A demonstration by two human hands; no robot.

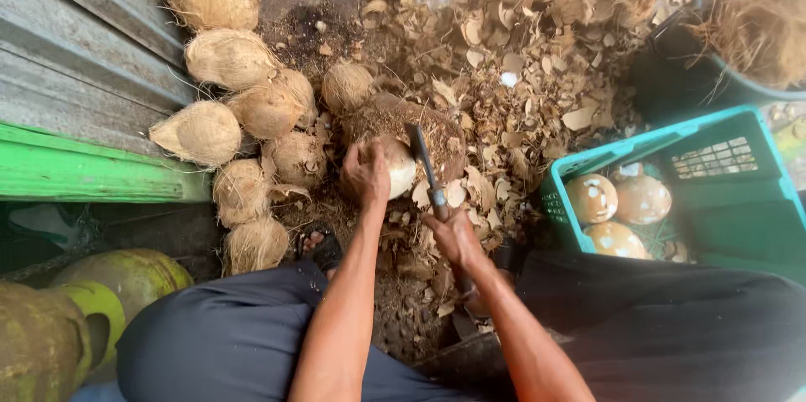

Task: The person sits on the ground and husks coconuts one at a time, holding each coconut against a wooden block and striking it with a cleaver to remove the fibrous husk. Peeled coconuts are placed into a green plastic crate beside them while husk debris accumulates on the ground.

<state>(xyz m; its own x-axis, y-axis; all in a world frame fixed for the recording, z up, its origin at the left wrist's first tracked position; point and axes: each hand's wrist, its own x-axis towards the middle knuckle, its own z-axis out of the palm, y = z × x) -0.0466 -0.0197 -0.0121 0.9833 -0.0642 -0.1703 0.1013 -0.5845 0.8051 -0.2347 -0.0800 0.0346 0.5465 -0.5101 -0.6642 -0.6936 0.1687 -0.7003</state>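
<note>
Ground [537,49] ahead of you is buried under pale coconut shell chips and husk scraps, spreading from the centre right up to the top edge. Along your left runs a grey corrugated metal sheet [75,41] with a green painted board [84,169] below it. To your right sits a teal plastic crate [756,201], and inside it lie three peeled coconuts [620,209], brown with white patches, tucked in its near-left corner. Above the crate, at the top right, a dark tub [672,75] holds a heap of loose fibre. At lower left there are green gas cylinders [101,301], just beside your left knee.

Now the pile: husked coconuts [231,58], fibrous and tan, strung in a line from the top left down beside the metal sheet towards your sandalled foot [319,247].

In the middle stands a round chopping block [437,129], rough and crumb-covered. Your left hand [365,174] is clamped over a partly peeled coconut [396,165], fingers wrapped round its left side, pinning it against the near edge of the block; its pale flesh shows on the right. Your right hand [456,238] is closed tight round the handle of a cleaver [420,154], whose dark blade points away from you and sits just beside the coconut's right side; whether it touches, I can't tell.
</note>
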